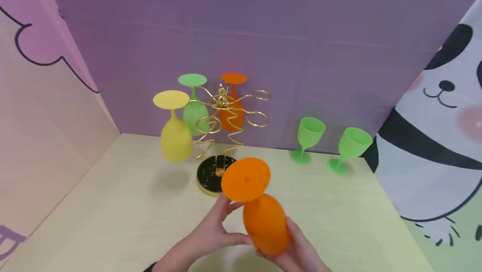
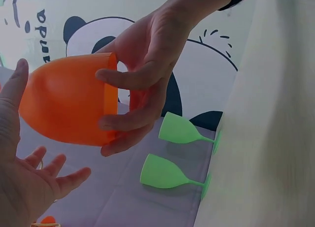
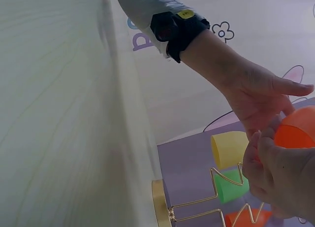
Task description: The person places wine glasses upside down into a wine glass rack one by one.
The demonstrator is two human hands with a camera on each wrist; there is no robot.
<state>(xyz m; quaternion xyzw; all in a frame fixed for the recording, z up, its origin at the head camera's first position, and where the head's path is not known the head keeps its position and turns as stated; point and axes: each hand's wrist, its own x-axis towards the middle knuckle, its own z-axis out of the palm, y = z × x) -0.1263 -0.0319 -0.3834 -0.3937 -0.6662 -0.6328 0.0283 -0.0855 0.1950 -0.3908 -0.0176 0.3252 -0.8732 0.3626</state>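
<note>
An orange plastic goblet [image 1: 265, 224] is held upside down and tilted above the table, its round foot toward the rack. My right hand [image 1: 301, 253] grips its bowl near the rim, with the fingers curled over the edge in the left wrist view. Beside the bowl is my left hand [image 1: 211, 232], thumb and fingers spread; whether it touches the goblet is unclear. Behind stands a gold wire rack [image 1: 223, 105] on a round black base [image 1: 205, 175]. From it hang, upside down, a yellow goblet [image 1: 176, 140], a green goblet [image 1: 193, 115] and another orange goblet [image 1: 231, 117].
Two light green goblets, one on the left [image 1: 310, 132] and one on the right [image 1: 354, 142], stand upright at the back right of the pale table [image 1: 124, 205]. A purple backdrop [image 1: 301, 54] rises behind. Two wire loops on the rack's right side hold nothing.
</note>
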